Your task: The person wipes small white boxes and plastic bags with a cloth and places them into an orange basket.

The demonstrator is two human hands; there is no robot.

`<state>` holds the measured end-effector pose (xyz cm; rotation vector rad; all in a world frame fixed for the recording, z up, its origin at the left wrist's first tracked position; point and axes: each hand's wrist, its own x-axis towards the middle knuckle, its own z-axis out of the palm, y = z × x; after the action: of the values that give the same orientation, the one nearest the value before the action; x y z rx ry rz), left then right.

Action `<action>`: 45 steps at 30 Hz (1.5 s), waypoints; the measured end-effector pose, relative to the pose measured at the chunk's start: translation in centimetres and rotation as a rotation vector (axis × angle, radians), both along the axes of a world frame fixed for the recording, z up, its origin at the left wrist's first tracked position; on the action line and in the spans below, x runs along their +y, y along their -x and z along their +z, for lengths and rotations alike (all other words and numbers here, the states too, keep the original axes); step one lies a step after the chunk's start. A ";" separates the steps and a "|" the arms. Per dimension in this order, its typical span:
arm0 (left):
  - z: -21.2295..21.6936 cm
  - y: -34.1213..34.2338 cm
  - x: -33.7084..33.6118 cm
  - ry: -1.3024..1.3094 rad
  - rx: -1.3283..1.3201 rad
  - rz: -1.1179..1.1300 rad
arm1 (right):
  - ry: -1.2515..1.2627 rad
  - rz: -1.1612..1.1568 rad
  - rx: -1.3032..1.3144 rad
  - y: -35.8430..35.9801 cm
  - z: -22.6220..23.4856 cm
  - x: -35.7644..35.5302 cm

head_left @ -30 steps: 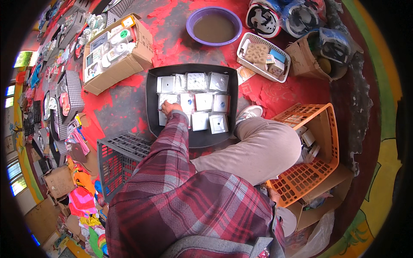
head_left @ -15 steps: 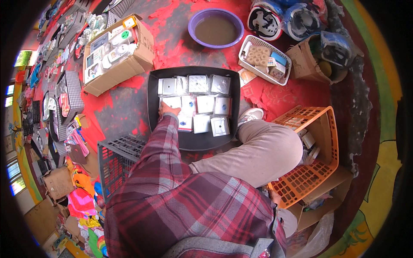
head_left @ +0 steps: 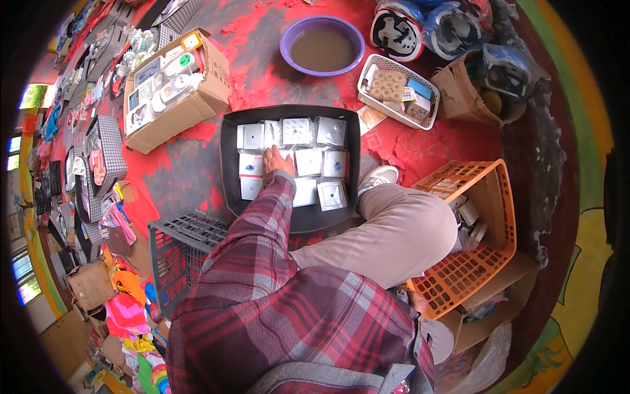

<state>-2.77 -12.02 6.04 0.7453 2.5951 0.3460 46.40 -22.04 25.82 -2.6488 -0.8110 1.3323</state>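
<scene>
A black tray (head_left: 292,223) holds several flat white square packets, some in clear plastic, set out in rows. My left hand (head_left: 278,161) lies over the packets in the left-middle part of the tray, with fingers stretched forward and apart. It covers part of the packets beneath it, and I see nothing gripped. A bit of my right hand (head_left: 418,302) shows at the near left corner of an orange basket (head_left: 453,284); its fingers are mostly hidden. The basket lies on its side with small white items inside.
A purple basin (head_left: 289,56) of murky water stands beyond the tray. White basket (head_left: 394,113) and helmets (head_left: 396,34) are at far right. A filled cardboard box (head_left: 177,121) stands at far left, a grey crate (head_left: 172,262) by my left arm.
My left hand has moved right across the tray from its left edge. Packets at the left that it covered now show. The view has shifted slightly.
</scene>
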 end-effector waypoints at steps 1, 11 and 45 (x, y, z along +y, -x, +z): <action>-0.2 -0.1 1.1 -0.015 0.010 -0.102 | -0.015 -0.020 0.016 0.0 -0.1 -0.5; -0.3 -0.1 4.4 0.065 -0.058 -0.356 | -0.131 -0.027 0.134 -4.1 -3.9 -2.6; -7.1 10.6 0.4 -0.040 0.026 0.049 | -0.013 -0.065 0.044 0.0 0.0 0.5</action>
<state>-13.37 -11.67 -1.10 0.7051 2.6412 0.4073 46.43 -21.55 25.83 -2.6024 -0.7202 1.3590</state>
